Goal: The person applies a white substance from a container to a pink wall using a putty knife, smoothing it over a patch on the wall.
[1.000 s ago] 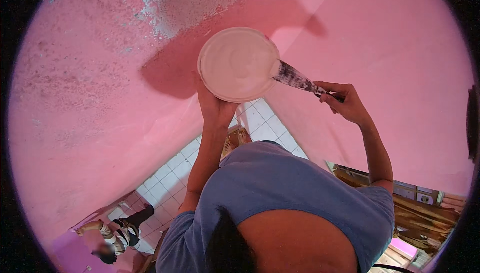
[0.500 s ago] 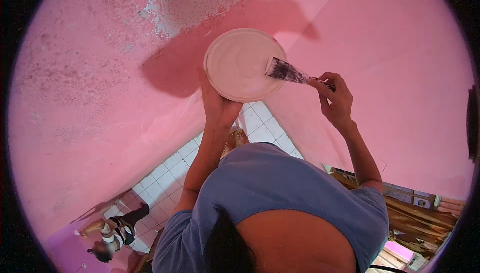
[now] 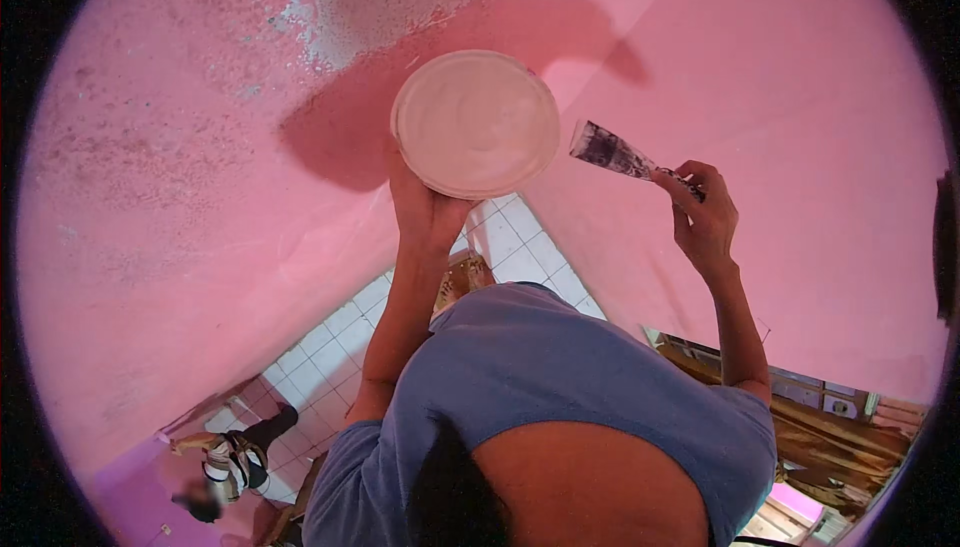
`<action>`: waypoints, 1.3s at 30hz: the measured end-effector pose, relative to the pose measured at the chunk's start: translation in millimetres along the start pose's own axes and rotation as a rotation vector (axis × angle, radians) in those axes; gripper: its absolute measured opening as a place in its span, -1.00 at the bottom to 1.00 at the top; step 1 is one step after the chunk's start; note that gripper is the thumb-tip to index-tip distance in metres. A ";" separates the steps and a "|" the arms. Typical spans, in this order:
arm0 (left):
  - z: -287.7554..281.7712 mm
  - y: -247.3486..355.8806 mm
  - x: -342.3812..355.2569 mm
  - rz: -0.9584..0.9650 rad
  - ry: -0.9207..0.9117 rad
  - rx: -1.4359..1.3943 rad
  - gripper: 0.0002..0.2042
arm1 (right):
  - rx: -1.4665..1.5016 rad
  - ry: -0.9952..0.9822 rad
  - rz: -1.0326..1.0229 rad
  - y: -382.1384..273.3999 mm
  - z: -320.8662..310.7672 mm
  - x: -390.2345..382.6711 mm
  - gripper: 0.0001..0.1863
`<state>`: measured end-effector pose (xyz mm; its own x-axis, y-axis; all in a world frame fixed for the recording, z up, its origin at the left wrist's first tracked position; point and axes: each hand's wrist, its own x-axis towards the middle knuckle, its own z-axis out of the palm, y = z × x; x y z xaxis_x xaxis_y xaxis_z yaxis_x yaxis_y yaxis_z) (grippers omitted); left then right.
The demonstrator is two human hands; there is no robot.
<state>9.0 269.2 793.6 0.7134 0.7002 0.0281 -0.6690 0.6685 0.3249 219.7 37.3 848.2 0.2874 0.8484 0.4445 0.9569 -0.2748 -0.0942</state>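
My left hand [image 3: 422, 202] supports a round, rimmed, lid-like plate [image 3: 512, 188] from beneath, its fingers mostly hidden under it. Smooth pale paste [image 3: 475, 119] coats the plate's upper face. To the right, my right hand [image 3: 708, 215] is closed round the handle of a putty knife [image 3: 614, 153]. The knife's broad blade is smeared dark and pale and points left toward the plate, with a gap between them. Both hands are held up in front of a pink wall corner.
The left pink wall [image 3: 190, 177] has rough, pitted patches and a bare grey area [image 3: 370, 7]. A smooth pink wall [image 3: 800, 167] rises at right. White floor tiles [image 3: 335, 352] lie below. Another person [image 3: 235, 462] is at lower left; brown cloth [image 3: 835, 437] hangs at lower right.
My right hand has drawn the putty knife right and slightly down, so the blade is off the plate. The plate in my left hand has shifted slightly left and up.
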 end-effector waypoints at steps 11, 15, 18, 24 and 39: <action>13.5 0.3 3.4 -0.044 0.222 -0.077 -0.45 | 0.105 0.067 -0.058 -12.8 26.4 10.3 -0.50; 2.5 11.0 -1.0 -0.010 -0.189 -0.155 -0.54 | -0.013 0.046 -0.090 0.4 20.9 0.6 -0.51; -3.1 12.5 -0.7 -0.068 -0.213 -0.251 -0.53 | 0.133 0.049 -0.030 1.9 14.9 -0.5 -0.56; 11.6 2.8 1.2 -0.105 0.120 -0.159 -0.46 | 0.991 -0.240 0.452 -10.7 6.0 10.9 -0.59; 4.7 7.8 5.5 -0.061 0.217 -0.033 -0.43 | 0.951 -0.547 0.539 5.7 -2.6 10.8 -0.62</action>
<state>8.7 277.1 800.8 0.6938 0.6931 -0.1958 -0.6349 0.7169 0.2882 228.1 43.8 854.8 0.4170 0.8695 -0.2646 0.2936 -0.4044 -0.8662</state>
